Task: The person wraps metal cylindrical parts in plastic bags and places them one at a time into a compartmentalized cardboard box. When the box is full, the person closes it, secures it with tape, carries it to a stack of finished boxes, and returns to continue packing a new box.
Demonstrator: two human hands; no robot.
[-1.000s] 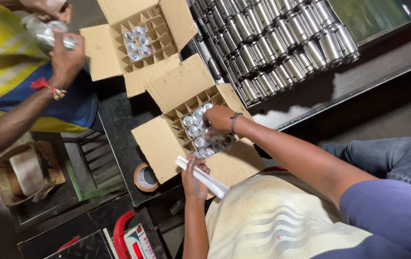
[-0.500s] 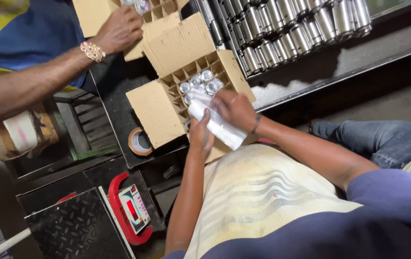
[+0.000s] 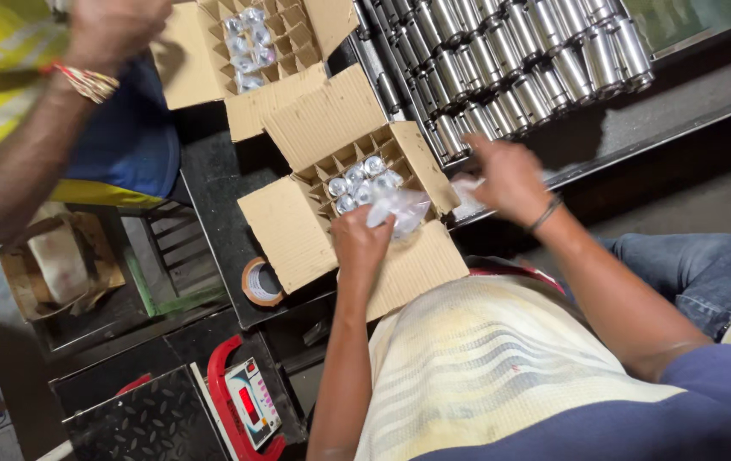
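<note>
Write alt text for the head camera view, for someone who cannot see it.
Seen from above, a person's left hand presses a clear plastic-wrapped piece into an open cardboard box with divider cells, while the right hand reaches toward rows of shiny metal cylinders. A co-worker's hand is beside a second box.

Left hand point(image 3: 361, 243) with plastic-wrapped piece point(image 3: 400, 209) over divided carton point(image 3: 297, 230), right hand point(image 3: 511, 175) apart.

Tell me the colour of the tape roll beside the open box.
The tape roll is brown with a pale core, seen in the head view.
</note>
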